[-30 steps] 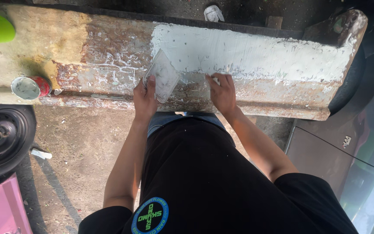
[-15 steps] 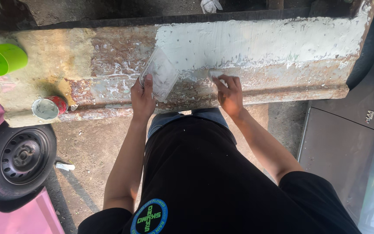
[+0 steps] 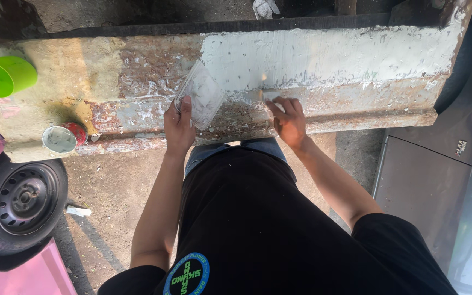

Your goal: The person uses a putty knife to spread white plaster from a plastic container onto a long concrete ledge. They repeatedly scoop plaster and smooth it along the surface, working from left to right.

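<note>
**Two hands at the rusty beam**

The left hand (image 3: pixel 180 127) holds a flat board (image 3: pixel 199 101) smeared with white paste, fingers closed on its edge. The right hand (image 3: pixel 287 121) presses a small scraper (image 3: pixel 269 96) on the long beam (image 3: pixel 137 71). The beam runs left to right. The board sits just left of the scraper.

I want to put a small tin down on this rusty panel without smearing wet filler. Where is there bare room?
Free: the rusty stretch between the green cup and the left hand, above the red tin. Crowded: the middle, where the left hand holds a smeared flat board and the right hand works. The white filler patch covers the panel's upper right.
</note>
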`<state>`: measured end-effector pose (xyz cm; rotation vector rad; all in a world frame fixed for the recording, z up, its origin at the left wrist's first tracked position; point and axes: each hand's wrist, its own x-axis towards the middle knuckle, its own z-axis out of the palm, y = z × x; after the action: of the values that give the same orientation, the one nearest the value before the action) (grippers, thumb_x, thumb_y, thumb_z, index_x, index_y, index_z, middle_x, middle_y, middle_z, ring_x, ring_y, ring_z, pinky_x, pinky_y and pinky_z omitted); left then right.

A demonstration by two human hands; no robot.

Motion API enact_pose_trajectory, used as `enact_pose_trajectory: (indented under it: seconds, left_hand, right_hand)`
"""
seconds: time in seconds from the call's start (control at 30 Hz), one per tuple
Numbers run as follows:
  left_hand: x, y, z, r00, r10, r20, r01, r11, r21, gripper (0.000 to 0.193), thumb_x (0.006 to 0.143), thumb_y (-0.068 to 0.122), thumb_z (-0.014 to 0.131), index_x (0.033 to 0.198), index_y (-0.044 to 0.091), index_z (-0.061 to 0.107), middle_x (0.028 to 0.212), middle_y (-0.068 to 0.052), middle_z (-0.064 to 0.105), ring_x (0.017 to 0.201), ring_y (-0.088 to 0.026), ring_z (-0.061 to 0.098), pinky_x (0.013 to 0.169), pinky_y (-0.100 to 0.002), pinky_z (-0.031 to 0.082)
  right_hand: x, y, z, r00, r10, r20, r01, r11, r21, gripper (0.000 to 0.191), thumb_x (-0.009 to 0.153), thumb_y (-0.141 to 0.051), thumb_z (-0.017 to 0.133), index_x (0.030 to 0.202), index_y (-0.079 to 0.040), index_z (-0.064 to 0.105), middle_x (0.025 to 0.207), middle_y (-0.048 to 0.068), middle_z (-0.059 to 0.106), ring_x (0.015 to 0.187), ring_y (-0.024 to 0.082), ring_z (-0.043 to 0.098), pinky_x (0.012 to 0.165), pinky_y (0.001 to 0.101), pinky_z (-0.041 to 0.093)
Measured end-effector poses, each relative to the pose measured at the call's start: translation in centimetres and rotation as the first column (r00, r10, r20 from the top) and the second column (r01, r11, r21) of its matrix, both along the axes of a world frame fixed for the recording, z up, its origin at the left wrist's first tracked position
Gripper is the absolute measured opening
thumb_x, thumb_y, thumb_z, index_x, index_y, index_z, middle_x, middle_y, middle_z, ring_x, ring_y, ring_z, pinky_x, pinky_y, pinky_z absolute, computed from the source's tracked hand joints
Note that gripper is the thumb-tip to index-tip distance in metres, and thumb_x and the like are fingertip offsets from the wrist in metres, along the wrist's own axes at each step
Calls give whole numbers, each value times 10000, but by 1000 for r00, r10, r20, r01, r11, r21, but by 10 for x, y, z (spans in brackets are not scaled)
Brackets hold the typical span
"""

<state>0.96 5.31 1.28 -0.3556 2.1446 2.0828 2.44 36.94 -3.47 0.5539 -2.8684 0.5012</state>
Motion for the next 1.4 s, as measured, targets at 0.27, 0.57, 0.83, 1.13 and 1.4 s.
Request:
enact_pose_trajectory:
  seconds: [0.27,0.57,0.83,1.13,1.4]
  left_hand:
    - [-3,-1,-6,1000,24,18,-27,989,148,409,1119,299,508,1221,-78,633,1032,-81,722,924,-101,620,808,-285,519]
    - [-9,-2,-17,998,60,-37,-55,991,125,392,1117,297,505,1226,-61,624,1024,-48,711,918,-73,606,805,-262,513]
    - [-11,14,-14,994,112,1,-111,988,106,363,1132,270,512,1207,-61,640,974,-31,671,879,-65,539,772,-254,463]
    - [-19,56,-9,978,205,-31,-197,966,169,349,1132,266,520,1193,-59,631,978,-11,655,893,-54,530,789,-240,452]
    - [-14,90,-3,963,270,-21,-260,945,198,358,1119,296,540,1205,-38,634,915,22,608,810,-41,466,718,-226,391]
  right_hand:
    - [-37,6,-9,997,-25,-76,30,997,67,507,830,129,687,1266,-119,760,1195,32,675,1051,224,558,900,326,534]
    - [0,10,3,999,34,-19,-34,999,-26,532,820,157,705,1262,-135,762,1195,24,691,1035,193,565,891,317,516]
    - [-90,24,1,997,-55,-44,57,997,42,351,941,82,707,1227,-108,779,1145,39,691,970,212,557,812,344,492]
    - [-11,39,16,981,157,116,-147,985,-92,404,813,48,685,1181,-100,761,1122,59,691,993,238,594,871,385,517]
    - [-94,57,2,998,69,8,-69,998,4,338,901,29,682,1197,-109,768,1120,37,680,1004,230,577,842,362,493]
